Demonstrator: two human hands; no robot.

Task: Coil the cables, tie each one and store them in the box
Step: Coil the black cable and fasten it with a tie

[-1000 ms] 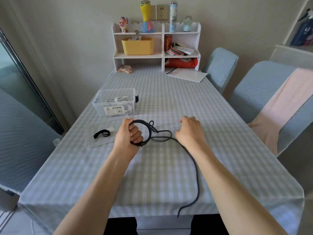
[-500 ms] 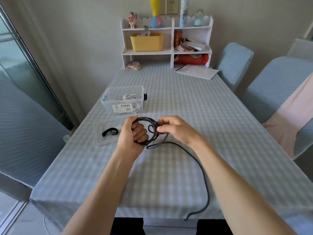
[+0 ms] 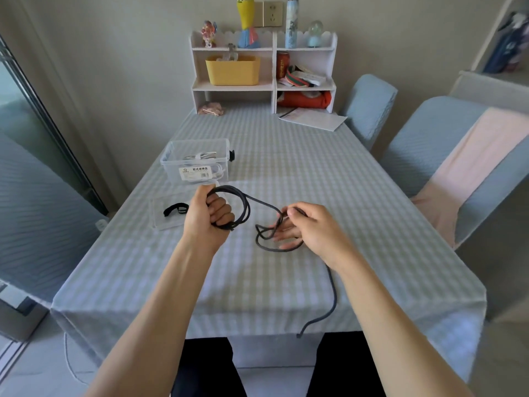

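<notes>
Checked pale-blue cloth covers the table (image 3: 286, 173) in front of you. At the far left of the cloth lies a clear plastic lid (image 3: 163, 222), flat, with a short black strap (image 3: 175, 209) on it. Just beyond the lid stands the clear box (image 3: 197, 163), open at the top, with white cables (image 3: 201, 156) coiled inside and a white label on its near wall.

Your left hand (image 3: 207, 217) is just right of the lid, raised near the box's front. Its fingers are curled tight around a bundle of black cable (image 3: 243, 209) wound into several round loops; the loops stand out to the right of your fist.

From that coil one strand runs right to your right hand (image 3: 309, 227). There your thumb and forefinger pinch the cable, while the other fingers stretch out loosely toward the left. Below them a slack tangle of the same cable rests on the cloth. The rest of the cable passes under your right wrist, trails toward you across the cloth and hangs over the near table edge, its end dangling free.

At the far end of the table stands a white shelf unit (image 3: 263, 87) holding a yellow bin (image 3: 232, 70), a red can and small ornaments. A sheet of paper (image 3: 313, 119) lies to its right. Two blue-covered chairs (image 3: 429, 144) stand along the right side, the nearer one draped with pink cloth.
</notes>
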